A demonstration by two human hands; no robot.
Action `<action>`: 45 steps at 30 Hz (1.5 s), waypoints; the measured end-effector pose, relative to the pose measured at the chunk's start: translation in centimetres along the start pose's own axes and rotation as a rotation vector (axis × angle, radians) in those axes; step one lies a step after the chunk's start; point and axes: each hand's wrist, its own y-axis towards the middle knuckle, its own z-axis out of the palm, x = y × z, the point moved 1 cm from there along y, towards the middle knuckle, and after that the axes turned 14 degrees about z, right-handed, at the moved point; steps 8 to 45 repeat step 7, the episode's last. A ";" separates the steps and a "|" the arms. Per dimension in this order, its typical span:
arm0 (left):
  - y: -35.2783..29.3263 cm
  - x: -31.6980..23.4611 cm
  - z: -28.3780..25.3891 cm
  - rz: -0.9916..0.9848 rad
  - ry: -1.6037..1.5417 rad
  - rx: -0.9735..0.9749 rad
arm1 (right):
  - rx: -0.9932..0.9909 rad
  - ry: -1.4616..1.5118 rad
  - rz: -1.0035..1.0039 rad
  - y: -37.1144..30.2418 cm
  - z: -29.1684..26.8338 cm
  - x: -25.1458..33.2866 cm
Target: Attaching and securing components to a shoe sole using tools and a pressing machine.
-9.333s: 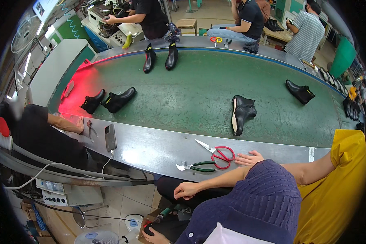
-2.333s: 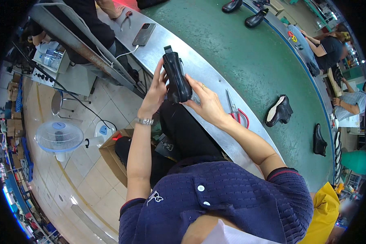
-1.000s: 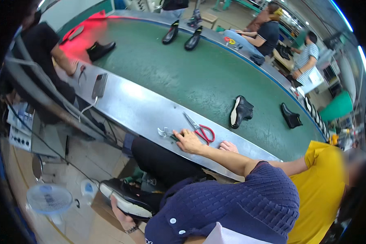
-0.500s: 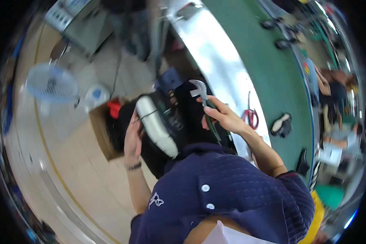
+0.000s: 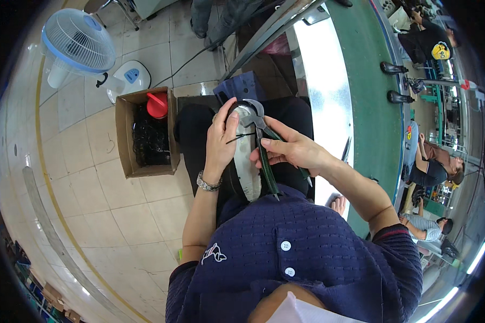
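Observation:
A shoe with its pale underside (image 5: 244, 168) turned up lies lengthwise over my lap, a thin dark cord around it. My left hand (image 5: 221, 139), with a metal watch at the wrist, grips the shoe along its left side near the far end. In my right hand (image 5: 295, 149) is a pair of pincers (image 5: 260, 127) with green handles, spread apart toward me. The curved metal head of the pincers is against the far end of the shoe. Exactly what lies between the jaws I cannot make out.
At my left stands a cardboard box (image 5: 123, 137) holding dark scraps and a red cup (image 5: 157, 105). Beyond it is a blue-rimmed fan (image 5: 81, 42). Along my right runs a metal-edged bench (image 5: 327, 86) beside a green belt (image 5: 367, 64) carrying black shoes (image 5: 394, 68). Another person's hand (image 5: 339, 204) shows near the bench.
The pincers have come left and down onto the shoe's far end; before, they were held apart from it. The shoe now lies more upright, closer to my middle. My head view has shifted.

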 end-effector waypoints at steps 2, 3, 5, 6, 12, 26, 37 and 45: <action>-0.1 0.2 0.2 0.008 0.011 -0.031 | -0.021 -0.053 0.044 -0.4 -0.1 0.9; -0.2 0.1 0.2 0.023 0.028 -0.057 | -0.038 -0.104 0.078 -0.6 0.0 1.4; 0.0 -0.9 0.4 -0.020 0.002 -0.057 | -0.054 -0.131 0.117 -0.8 -0.4 2.5; 0.0 -0.8 0.4 -0.021 0.001 -0.056 | -0.059 -0.192 0.160 -0.9 -0.6 2.8; 0.1 -0.8 0.3 -0.017 0.003 -0.059 | -0.060 -0.257 0.200 -0.8 -0.8 3.1; 0.1 -0.8 0.3 -0.017 0.003 -0.059 | -0.060 -0.257 0.200 -0.8 -0.8 3.1; 0.1 -0.8 0.3 -0.017 0.003 -0.059 | -0.060 -0.257 0.200 -0.8 -0.8 3.1; 0.1 -0.8 0.3 -0.017 0.003 -0.059 | -0.060 -0.257 0.200 -0.8 -0.8 3.1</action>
